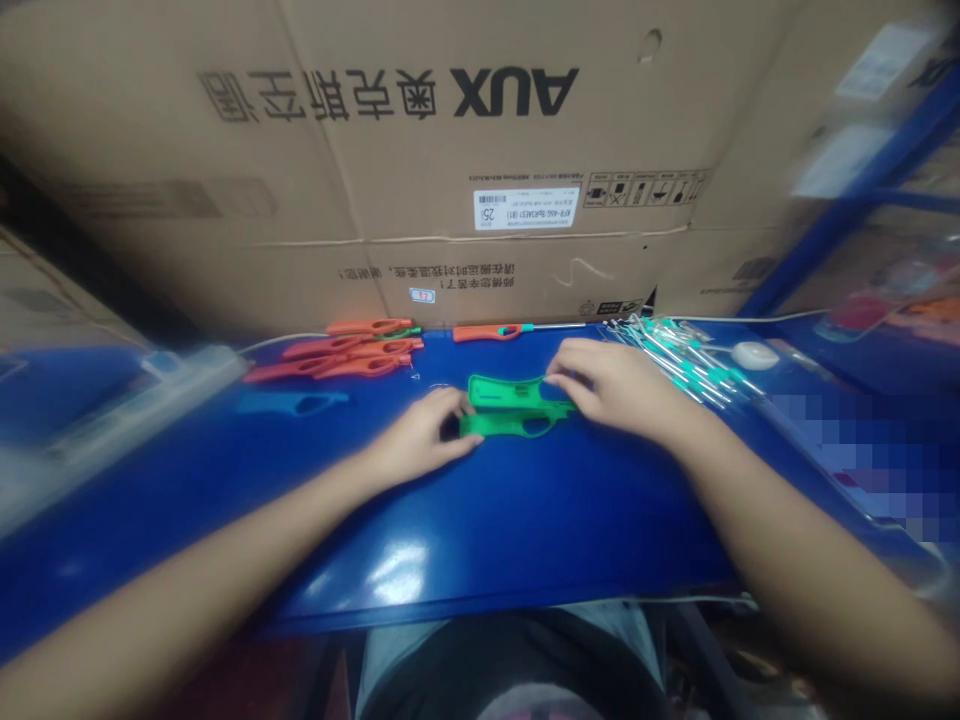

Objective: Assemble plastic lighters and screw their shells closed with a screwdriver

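Observation:
Two green lighter handle shells lie one behind the other in front of me. The far green half [504, 392] shows its hollow inner side. My right hand [619, 388] pinches its right end between thumb and fingers. At the left end of the nearer green half [504, 425], my left hand [429, 432] is closed with thumb and fingers around the tip; its fingers also touch the far half. Behind them rests an assembled orange lighter [487, 332] with a metal rod. Several metal rods with teal-green fittings [679, 365] are piled beyond my right hand.
Several orange handle shells [352, 352] are stacked at the back left, with a blue handle shell [296, 402] nearer. A white power strip [142, 410] runs along the left side. A large cardboard box [300, 200] walls off the back of the blue table [525, 530]. A white oval object [754, 355] sits at right.

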Demonstrator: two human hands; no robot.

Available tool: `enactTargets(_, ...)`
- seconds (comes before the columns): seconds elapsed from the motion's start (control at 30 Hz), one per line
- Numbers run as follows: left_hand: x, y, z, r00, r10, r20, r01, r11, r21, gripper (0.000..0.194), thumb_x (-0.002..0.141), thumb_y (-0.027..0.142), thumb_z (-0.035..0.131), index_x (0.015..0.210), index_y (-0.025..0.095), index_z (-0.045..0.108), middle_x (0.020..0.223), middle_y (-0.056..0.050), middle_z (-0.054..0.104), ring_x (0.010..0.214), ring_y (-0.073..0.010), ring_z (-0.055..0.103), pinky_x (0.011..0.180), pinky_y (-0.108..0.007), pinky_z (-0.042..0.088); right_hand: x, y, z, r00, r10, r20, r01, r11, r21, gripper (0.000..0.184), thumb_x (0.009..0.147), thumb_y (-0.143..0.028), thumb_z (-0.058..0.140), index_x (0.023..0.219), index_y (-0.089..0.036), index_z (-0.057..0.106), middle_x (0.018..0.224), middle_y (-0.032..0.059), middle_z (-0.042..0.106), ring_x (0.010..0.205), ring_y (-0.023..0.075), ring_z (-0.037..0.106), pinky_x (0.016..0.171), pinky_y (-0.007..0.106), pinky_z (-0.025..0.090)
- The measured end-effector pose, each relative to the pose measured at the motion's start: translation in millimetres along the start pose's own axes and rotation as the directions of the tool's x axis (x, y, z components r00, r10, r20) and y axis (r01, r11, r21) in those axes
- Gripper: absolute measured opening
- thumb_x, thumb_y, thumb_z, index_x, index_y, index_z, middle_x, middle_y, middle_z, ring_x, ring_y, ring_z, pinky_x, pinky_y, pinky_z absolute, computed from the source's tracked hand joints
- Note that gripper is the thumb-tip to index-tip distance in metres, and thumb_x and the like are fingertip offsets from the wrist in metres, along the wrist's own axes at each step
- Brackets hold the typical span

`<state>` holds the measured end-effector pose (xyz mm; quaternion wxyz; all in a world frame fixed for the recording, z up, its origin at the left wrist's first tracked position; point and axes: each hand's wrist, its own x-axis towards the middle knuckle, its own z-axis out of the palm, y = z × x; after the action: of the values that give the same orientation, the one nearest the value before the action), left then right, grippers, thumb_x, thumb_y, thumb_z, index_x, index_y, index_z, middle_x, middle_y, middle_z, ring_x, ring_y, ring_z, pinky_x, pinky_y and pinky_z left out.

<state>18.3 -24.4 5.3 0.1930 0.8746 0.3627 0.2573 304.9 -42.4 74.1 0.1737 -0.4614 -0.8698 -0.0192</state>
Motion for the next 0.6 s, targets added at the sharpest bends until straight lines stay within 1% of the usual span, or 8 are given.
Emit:
enactTargets(0.03,0.0,-0.4,0.4,1.0,0.001,-0.001,-0.001,1.0,-0.004,0.023,0.084,0.036,0.072,0.094,0.017,0.062,0.096,-0.006,0.066,0.089,-0.0218,0.061,0.08,-0.036,0.052,0.0,2.0,-1.7,1.0,-0.004,0.015,0.004,1.0,0.031,0.017,0.097,-0.025,0.054,0.091,-0.019,0.069,0.097,0.0061,0.071,0.086,0.0194,0.063,0.071,0.029,0.04)
enactTargets(0.1,-0.1,-1.4,1.2,1.0,0.012,0.006,-0.012,1.0,-0.024,0.025,0.085,0.033,0.071,0.103,0.017,0.063,0.1,-0.007,0.067,0.092,-0.0217,0.062,0.082,-0.036,0.052,0.0,3.9,-3.5,0.993,-0.043,0.108,0.029,0.991,0.127,0.016,0.096,-0.023,0.057,0.089,-0.018,0.07,0.094,0.0052,0.071,0.085,0.0184,0.063,0.072,0.028,0.041)
enactTargets(0.2,0.0,-3.0,2.7,1.0,0.023,0.007,-0.023,0.998,-0.061,0.033,0.087,0.031,0.071,0.116,0.018,0.064,0.108,-0.007,0.068,0.095,-0.021,0.062,0.087,-0.037,0.052,0.5,0.3,-0.9,0.95,-0.127,0.287,0.053,0.966,0.252,0.015,0.093,-0.02,0.06,0.083,-0.017,0.071,0.089,0.0043,0.071,0.08,0.0162,0.062,0.072,0.027,0.041)
enactTargets(0.27,0.3,-3.8,3.5,1.0,0.021,-0.003,-0.021,0.997,-0.069,0.034,0.087,0.032,0.072,0.117,0.018,0.065,0.107,-0.007,0.068,0.096,-0.0206,0.062,0.088,-0.037,0.052,1.1,-4.5,3.7,0.915,-0.144,0.376,0.042,0.963,0.267,0.014,0.092,-0.018,0.062,0.083,-0.017,0.072,0.089,0.004,0.071,0.079,0.0156,0.062,0.07,0.027,0.04)
enactTargets(0.33,0.6,-4.2,3.9,1.0,0.025,-0.009,-0.025,0.997,-0.067,0.034,0.086,0.033,0.073,0.116,0.018,0.065,0.106,-0.006,0.069,0.096,-0.0206,0.063,0.088,-0.037,0.052,1.8,-8.6,8.7,0.891,-0.131,0.435,0.024,0.97,0.243,0.012,0.091,-0.019,0.063,0.083,-0.018,0.072,0.088,0.0035,0.071,0.077,0.0152,0.06,0.067,0.026,0.038)
enactTargets(0.43,1.2,-3.8,3.4,0.999,0.036,-0.01,-0.037,0.997,-0.062,0.032,0.086,0.033,0.074,0.114,0.018,0.066,0.105,-0.006,0.068,0.095,-0.0208,0.063,0.088,-0.037,0.052,2.2,-11.3,14.0,0.883,-0.112,0.457,0.026,0.981,0.191,0.01,0.09,-0.022,0.066,0.081,-0.018,0.069,0.086,0.0027,0.069,0.074,0.0147,0.058,0.063,0.026,0.034)
enactTargets(0.53,1.5,-3.3,2.6,0.999,0.038,-0.008,-0.038,0.998,-0.058,0.032,0.086,0.034,0.074,0.113,0.019,0.067,0.104,-0.006,0.068,0.096,-0.0212,0.063,0.088,-0.037,0.052,1.3,-10.8,15.8,0.9,-0.091,0.427,0.037,0.99,0.134,0.008,0.088,-0.022,0.067,0.081,-0.018,0.066,0.089,0.0023,0.067,0.074,0.0142,0.055,0.061,0.026,0.032)
enactTargets(0.6,1.5,-3.4,2.3,0.999,0.039,-0.005,-0.039,0.998,-0.054,0.031,0.087,0.035,0.073,0.113,0.019,0.068,0.104,-0.006,0.068,0.097,-0.0214,0.063,0.088,-0.037,0.053,0.3,-10.2,16.4,0.915,-0.088,0.395,0.045,0.992,0.118,0.003,0.087,-0.021,0.067,0.089,-0.019,0.065,0.096,0.0025,0.065,0.074,0.0139,0.055,0.061,0.025,0.031)
